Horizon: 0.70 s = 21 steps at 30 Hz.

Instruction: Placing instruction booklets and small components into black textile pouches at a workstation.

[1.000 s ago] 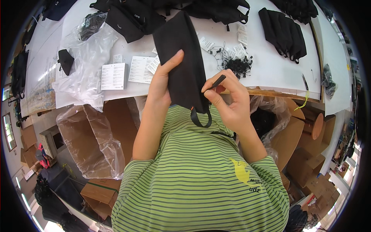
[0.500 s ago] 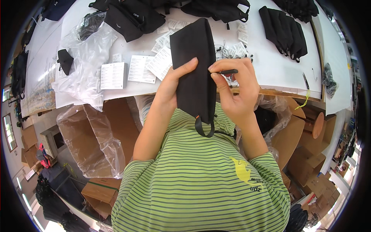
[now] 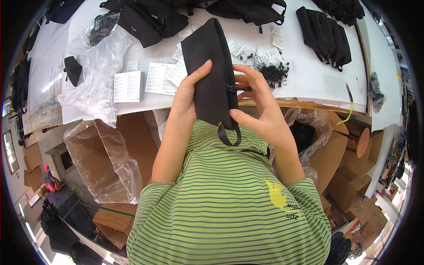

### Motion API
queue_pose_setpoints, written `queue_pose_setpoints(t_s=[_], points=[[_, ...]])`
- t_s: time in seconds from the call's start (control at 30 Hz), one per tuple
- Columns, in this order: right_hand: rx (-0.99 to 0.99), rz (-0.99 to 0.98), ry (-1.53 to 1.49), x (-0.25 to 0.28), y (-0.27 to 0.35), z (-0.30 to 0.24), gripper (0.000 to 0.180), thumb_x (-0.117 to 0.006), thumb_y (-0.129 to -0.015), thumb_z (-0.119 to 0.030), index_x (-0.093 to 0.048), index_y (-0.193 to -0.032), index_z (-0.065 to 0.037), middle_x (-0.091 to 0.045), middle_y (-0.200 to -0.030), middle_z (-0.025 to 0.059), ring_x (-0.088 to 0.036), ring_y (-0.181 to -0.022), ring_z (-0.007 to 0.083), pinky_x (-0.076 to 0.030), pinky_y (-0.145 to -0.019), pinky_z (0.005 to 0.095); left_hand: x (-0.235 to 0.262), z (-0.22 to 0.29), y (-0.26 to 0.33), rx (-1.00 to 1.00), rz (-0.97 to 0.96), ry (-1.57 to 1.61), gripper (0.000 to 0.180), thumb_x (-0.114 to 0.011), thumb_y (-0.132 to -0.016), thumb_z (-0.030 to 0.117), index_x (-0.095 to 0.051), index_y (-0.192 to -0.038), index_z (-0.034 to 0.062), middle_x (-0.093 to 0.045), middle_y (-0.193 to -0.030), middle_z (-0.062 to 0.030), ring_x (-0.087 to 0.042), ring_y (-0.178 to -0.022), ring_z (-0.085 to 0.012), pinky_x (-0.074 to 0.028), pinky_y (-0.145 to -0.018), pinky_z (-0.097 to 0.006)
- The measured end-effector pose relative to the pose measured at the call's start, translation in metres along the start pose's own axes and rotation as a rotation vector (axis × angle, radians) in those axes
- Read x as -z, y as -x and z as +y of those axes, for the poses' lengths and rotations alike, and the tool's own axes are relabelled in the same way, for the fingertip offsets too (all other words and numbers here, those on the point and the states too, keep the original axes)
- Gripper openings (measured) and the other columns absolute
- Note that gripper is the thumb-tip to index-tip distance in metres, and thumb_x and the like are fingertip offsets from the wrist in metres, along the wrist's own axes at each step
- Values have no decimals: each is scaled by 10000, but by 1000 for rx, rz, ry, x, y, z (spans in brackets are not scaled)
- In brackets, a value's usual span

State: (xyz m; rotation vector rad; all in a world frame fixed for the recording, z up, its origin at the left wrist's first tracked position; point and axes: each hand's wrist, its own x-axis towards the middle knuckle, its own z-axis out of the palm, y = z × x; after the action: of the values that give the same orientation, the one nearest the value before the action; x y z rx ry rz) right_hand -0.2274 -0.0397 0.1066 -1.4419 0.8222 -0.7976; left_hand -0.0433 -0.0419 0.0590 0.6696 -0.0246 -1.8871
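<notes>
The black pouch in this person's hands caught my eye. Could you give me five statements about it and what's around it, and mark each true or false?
1. The left hand holds the black pouch. True.
2. The pouch's loop is at the end farthest from the shirt. False: it is at the end nearer the shirt.
3. The zipper pull is on the pouch's right side. True.
4. The tangle of black cords lies left of the pouch. False: it lies to the right.
5. The shirt is green with dark stripes. True.
</notes>
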Motion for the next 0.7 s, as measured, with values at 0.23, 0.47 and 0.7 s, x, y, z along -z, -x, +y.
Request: queue_pose_setpoints(t_s=[0.23, 0.47, 0.7], points=[[-113, -51, 20, 2, -2, 2, 725, -670, -715, -47, -363, -1368, -109, -499, -1170, 105, -532, -936, 173, -473, -756, 266, -3, -4, 1, -51, 103, -77, 300, -657, -860, 191, -606, -1070, -18, -669, -957, -107, -662, -819, -189, -552, -740, -296], [-118, 14, 162, 8, 0, -12, 614, -725, -728, -59, -430, -1265, -87, -482, -852, -3, -425, -726, 64, -357, -587, 198, 0, 3, 3, -17, 98, -59, 284, -668, -851, 174, -609, -1057, -12, -673, -934, -96, -667, -794, -173, -555, -715, -281], [251, 77, 520, 5, -6, -13, 277, -712, -790, -122, -581, -1029, -73, -483, -714, 56, -503, -601, 181, -411, -524, 259, 5, 0, 3, -3, 40, 27, 251, -641, -873, 164, -607, -1052, -9, -674, -941, -103, -673, -791, -178, -567, -694, -278]])
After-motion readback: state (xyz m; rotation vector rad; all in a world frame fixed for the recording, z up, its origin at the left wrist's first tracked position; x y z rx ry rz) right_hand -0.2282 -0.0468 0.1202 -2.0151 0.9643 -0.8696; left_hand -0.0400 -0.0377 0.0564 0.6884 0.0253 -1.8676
